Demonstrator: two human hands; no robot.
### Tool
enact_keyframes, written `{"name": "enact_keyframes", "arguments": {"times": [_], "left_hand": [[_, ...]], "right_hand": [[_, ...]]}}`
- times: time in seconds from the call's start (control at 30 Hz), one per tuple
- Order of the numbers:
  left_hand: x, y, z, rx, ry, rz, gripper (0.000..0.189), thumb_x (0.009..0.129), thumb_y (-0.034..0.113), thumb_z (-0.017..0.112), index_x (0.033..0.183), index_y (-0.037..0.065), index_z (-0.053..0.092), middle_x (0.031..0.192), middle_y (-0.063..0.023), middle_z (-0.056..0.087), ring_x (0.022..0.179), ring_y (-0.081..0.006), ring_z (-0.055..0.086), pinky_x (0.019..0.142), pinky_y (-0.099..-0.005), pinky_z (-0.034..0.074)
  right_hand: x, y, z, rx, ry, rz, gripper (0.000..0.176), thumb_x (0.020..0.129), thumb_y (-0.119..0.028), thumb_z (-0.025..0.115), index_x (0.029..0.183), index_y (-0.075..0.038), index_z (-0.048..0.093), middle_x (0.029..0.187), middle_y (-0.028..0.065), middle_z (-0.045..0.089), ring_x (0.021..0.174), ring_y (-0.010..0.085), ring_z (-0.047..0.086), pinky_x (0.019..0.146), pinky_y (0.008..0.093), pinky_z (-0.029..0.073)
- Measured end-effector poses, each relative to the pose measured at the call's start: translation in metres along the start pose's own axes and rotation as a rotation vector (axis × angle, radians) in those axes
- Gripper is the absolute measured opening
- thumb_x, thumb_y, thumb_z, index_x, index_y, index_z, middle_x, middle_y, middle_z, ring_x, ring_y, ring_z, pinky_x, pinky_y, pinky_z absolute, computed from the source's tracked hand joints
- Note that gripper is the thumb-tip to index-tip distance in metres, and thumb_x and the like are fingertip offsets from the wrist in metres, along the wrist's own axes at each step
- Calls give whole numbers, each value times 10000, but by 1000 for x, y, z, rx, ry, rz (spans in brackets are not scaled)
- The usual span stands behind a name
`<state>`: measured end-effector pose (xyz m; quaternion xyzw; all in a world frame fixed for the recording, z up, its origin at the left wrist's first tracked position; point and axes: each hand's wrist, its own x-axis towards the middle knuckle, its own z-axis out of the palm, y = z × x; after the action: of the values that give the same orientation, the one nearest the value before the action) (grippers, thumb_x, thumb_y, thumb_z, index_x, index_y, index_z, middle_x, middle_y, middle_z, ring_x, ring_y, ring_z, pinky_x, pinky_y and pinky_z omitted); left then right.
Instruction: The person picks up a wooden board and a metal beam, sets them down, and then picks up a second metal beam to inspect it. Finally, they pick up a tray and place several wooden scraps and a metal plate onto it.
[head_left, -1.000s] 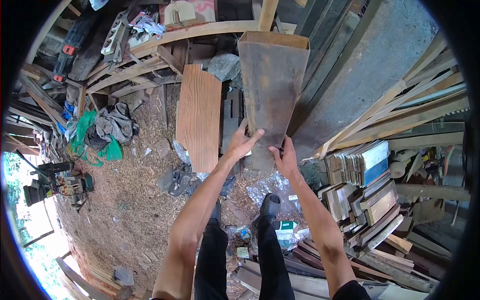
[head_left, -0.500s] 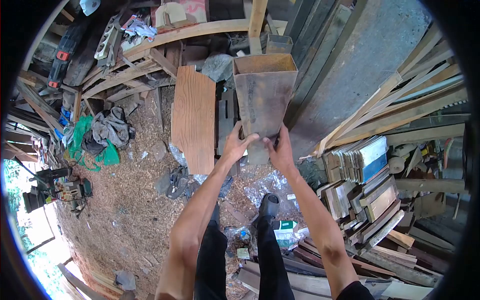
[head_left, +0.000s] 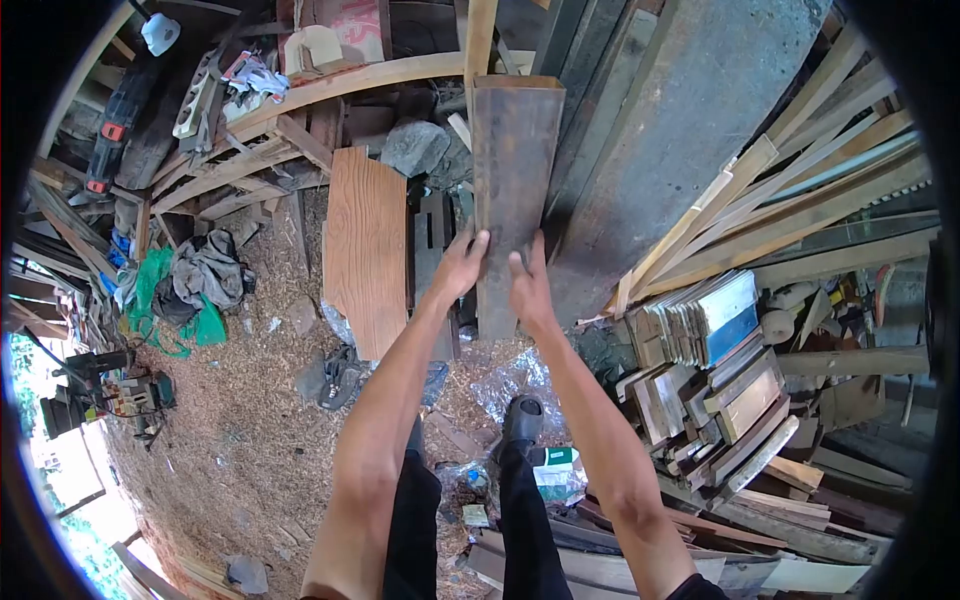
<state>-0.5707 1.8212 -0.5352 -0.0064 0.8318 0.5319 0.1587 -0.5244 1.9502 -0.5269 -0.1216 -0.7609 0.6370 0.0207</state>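
A tall rectangular metal tube [head_left: 515, 165], brownish grey with a rusty open top, stands upright in front of me. My left hand [head_left: 462, 262] grips its left side low down, thumb on the near face. On the opposite side my right hand [head_left: 530, 285] holds it, thumb also toward the near face. The fingers behind the tube are hidden. To the left of the tube leans a wood-grained board [head_left: 368, 250], with dark metal pieces [head_left: 432, 235] between the two. Right of the tube is a wide grey slab [head_left: 680, 130], leaning back.
Stacked wood offcuts [head_left: 740, 395] lie at the right, beside thin upright panels [head_left: 700, 320]. Sawdust covers the floor [head_left: 250, 430]. Green and grey cloths [head_left: 205, 280] lie on the left. A curved wooden beam [head_left: 380, 75] crosses the back. Plastic wrap [head_left: 510, 385] lies near my feet.
The tube has come more upright, so less of its open top shows, and its top has moved back. Both hands have moved slightly up and left with it. The whole view has shifted a little.
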Motion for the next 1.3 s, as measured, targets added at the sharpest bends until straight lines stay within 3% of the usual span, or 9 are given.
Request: {"name": "enact_keyframes", "arguments": {"times": [0.47,0.57,0.7,0.77,0.83,0.93,1.03,1.1,1.3], "left_hand": [[-7,26,12,-123,-108,-82,766,877,578,126,1256,-37,380,1283,-251,381,1254,-340,288,1034,-349,221],[-13,-4,11,-147,-222,-179,840,843,636,86,1243,-34,398,1264,-230,412,1231,-314,331,1018,-350,249],[-92,-10,-7,-168,-195,-306,911,797,698,90,1252,-34,384,1279,-272,367,1244,-339,308,1038,-380,227],[-156,-41,1,-278,-48,-411,804,820,638,185,1269,0,375,1296,-239,365,1237,-329,321,1029,-381,242],[-230,-59,-3,-352,110,-541,623,869,511,350,1242,17,421,1263,-212,428,1205,-310,377,1010,-379,274],[-354,-72,-10,-865,234,-528,448,862,318,457,1207,32,454,1137,-138,536,990,-242,533,838,-326,423],[-465,-63,-49,-1375,380,-843,341,884,209,433,1188,56,447,1143,-82,545,904,-222,587,665,-282,478],[-531,-66,-72,-1667,495,-539,323,895,239,437,1156,51,459,1090,-109,566,885,-241,592,667,-322,494],[-655,-71,-162,-1679,1086,-734,261,863,191,439,1050,12,476,931,-138,583,754,-260,589,607,-369,491]], "right_hand": [[-4,-49,-9,-112,-1,168,732,909,-504,187,1340,82,104,1417,232,96,1328,302,70,1073,338,68],[-6,-42,-18,268,-119,389,801,815,-658,310,1401,-200,13,1450,62,77,1328,262,75,1007,550,155],[-30,-62,-38,112,-242,404,786,825,-632,339,1400,-170,70,1439,87,129,1304,289,183,977,515,256],[-60,-37,-51,136,-257,425,681,885,-481,392,1368,-46,187,1344,171,311,1239,254,308,990,340,283],[-83,92,-116,-756,-703,-302,585,877,-431,419,1350,-115,282,1261,170,427,1155,277,435,865,412,399],[-156,117,-134,-1225,-1134,-635,460,755,-417,562,1060,-74,556,997,191,567,911,290,555,789,431,432],[-207,18,-28,-714,-1041,585,403,758,-361,541,1030,-64,557,969,179,570,881,283,560,772,428,442],[-225,-36,43,-686,-1067,679,366,760,-324,527,1009,-57,558,950,172,572,861,279,564,760,425,449],[-272,-172,212,-818,-1286,491,263,767,-211,484,949,-37,561,893,149,578,801,265,575,726,418,469]]}}
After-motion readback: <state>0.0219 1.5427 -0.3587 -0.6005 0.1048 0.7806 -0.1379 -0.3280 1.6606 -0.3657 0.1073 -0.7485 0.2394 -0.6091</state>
